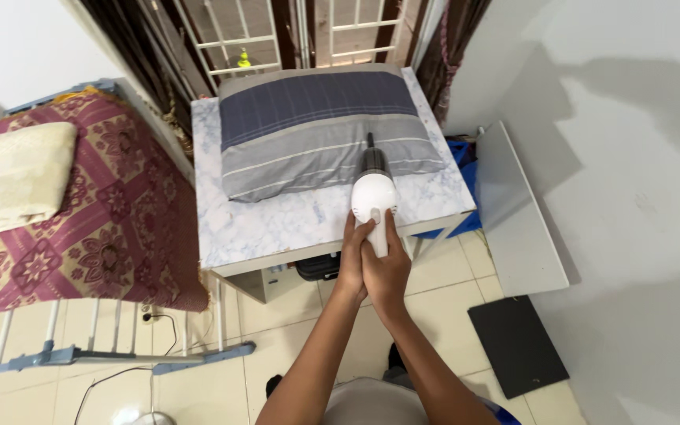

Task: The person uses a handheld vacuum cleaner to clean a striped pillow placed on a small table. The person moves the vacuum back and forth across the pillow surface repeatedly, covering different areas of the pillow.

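Hands on a handheld vacuum at the pillow

Bedding fills the left side: a cream folded blanket (13, 175) lies on a maroon patterned spread (112, 212) over a drying rack (120, 358). At centre stands a marble-topped table (277, 228) bearing a grey-and-blue striped pillow (316, 130). The left hand (352, 264) and right hand (387, 271), pressed side by side, have their fingers wrapped tight around the handle of a white handheld vacuum (375, 197), whose dark nozzle touches the pillow's lower right edge. Further right, a white board (517, 212) leans at the wall above a black mat (517, 342).

Both arms stretched forward, left grip (352, 256) and right grip (386, 266) pressed together, fingers curled closed.
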